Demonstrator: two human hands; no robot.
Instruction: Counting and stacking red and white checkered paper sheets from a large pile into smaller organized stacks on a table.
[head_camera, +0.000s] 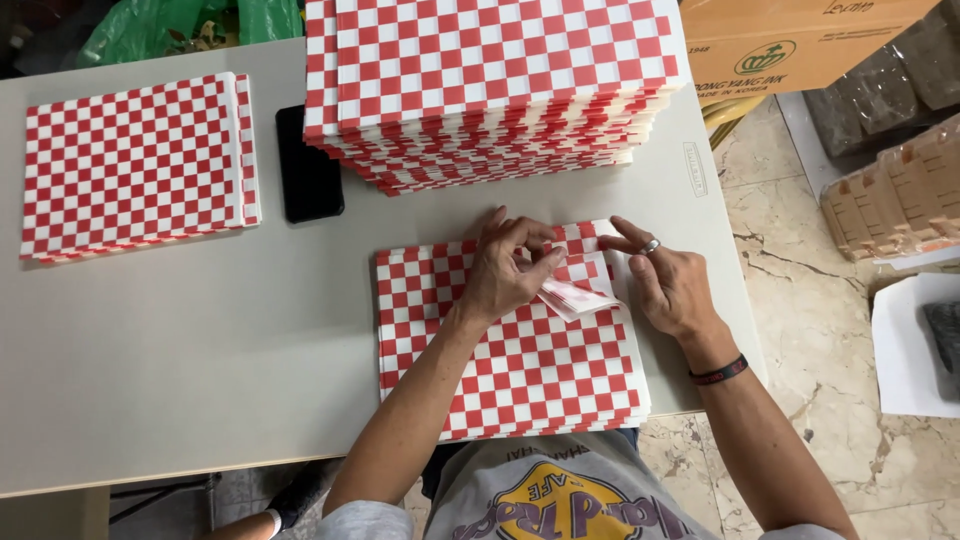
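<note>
A low stack of red-and-white checked paper sheets (520, 365) lies on the table right in front of me. My left hand (505, 270) pinches the far right corner of the top sheets and folds them back, showing a pale underside (578, 296). Beside it, my right hand (668, 285) rests on the stack's right edge with a ring on one finger and the forefinger pointing at the lifted corner. A dark band circles that wrist.
A tall pile of the same checked sheets (490, 90) stands at the far side of the grey table (200, 340). A smaller pile (135, 165) lies at the left, a black phone (308, 170) between them. Cardboard boxes (790, 40) and packages sit on the marble floor to the right.
</note>
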